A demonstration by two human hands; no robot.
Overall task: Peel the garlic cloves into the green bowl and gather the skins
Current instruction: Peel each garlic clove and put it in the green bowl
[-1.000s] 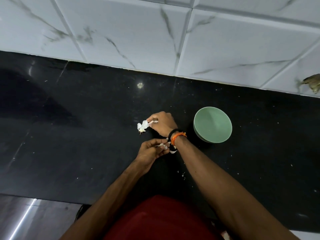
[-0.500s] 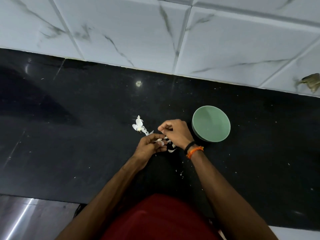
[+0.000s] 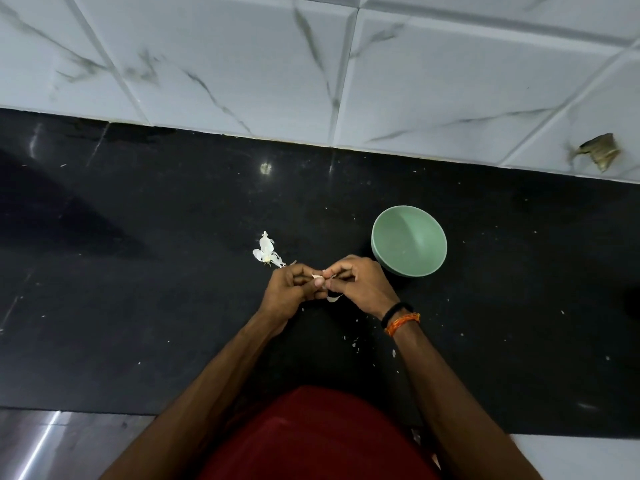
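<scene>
A small garlic clove (image 3: 318,280) is held between both hands above the black counter. My left hand (image 3: 289,294) grips it from the left with curled fingers. My right hand (image 3: 360,285) pinches at its skin from the right. The green bowl (image 3: 408,241) stands just right of my right hand and looks empty. A white bunch of garlic skins (image 3: 266,252) lies on the counter left of my left hand. One loose skin piece (image 3: 333,298) lies under my hands.
The black counter (image 3: 138,271) runs to a white marble-tiled wall (image 3: 311,64) behind. Tiny skin flecks (image 3: 355,341) are scattered near my forearms. A chipped hole (image 3: 599,154) marks the wall at far right. The counter's front edge lies close to my red shirt.
My right hand set the white skin bunch down on the counter at left, then came back to my left hand. Both hands now meet on the clove.
</scene>
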